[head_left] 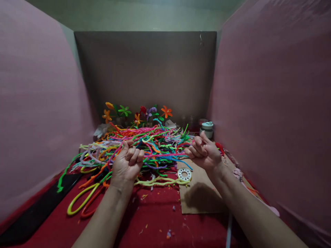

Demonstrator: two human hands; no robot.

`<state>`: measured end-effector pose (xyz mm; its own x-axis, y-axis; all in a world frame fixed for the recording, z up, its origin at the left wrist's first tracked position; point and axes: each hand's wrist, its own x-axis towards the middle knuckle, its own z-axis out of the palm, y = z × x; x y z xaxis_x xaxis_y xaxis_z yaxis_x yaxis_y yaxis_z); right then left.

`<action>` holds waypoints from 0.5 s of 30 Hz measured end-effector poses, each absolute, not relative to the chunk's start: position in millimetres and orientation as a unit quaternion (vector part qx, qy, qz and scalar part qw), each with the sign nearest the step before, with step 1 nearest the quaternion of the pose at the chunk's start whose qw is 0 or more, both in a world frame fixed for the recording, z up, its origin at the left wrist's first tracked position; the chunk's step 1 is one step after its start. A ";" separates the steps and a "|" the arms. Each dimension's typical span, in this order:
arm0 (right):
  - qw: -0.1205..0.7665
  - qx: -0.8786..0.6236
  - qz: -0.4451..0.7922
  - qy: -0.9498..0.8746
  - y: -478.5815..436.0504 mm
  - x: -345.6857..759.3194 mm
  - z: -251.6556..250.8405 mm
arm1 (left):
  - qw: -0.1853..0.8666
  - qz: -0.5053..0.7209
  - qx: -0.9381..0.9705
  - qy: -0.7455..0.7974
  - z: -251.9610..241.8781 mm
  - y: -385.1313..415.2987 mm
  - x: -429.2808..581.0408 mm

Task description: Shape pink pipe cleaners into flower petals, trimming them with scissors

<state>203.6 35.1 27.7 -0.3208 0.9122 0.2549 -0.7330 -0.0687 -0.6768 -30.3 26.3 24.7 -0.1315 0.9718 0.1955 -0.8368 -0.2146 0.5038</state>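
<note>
A pink pipe cleaner [165, 155] runs nearly level between my two hands. My left hand [129, 159] is closed round its left end, fingers curled and thumb up. Its right end goes into my right hand [203, 151], which is closed in the same way. Both hands are raised in front of a big heap of pipe cleaners [155, 137] in many colours. Below the pink pipe cleaner, a white ring with holes [184, 175] lies partly on a piece of cardboard [191, 199]. A bundle of pale yellow pipe cleaners [157, 182] reaches to the ring.
Pipe-cleaner flowers [167, 111] stand behind the heap. A jar with a mint lid [207, 126] is at the back right. Red cloth [150, 220] with small scraps covers the table. A black strip [43, 203] lies at left. Pink panels [274, 103] flank both sides.
</note>
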 end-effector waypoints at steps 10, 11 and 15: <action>0.600 -0.093 0.763 -0.223 41.7 192.3 23.8 | 0.645 0.730 0.211 0.082 11.9 32.6 -27.7; 0.609 -0.103 0.758 -0.208 41.9 190.0 21.9 | 0.646 0.729 0.208 0.083 10.8 33.7 -27.2; 0.632 -0.124 0.739 -0.196 40.9 184.0 17.5 | 0.634 0.739 0.197 0.117 8.1 36.9 -24.9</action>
<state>184.0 40.9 17.5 -0.1692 0.9835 0.0646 -0.8858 -0.1230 -0.4475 -24.9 36.9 8.1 -0.1197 0.9825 0.1430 -0.8906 -0.1699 0.4218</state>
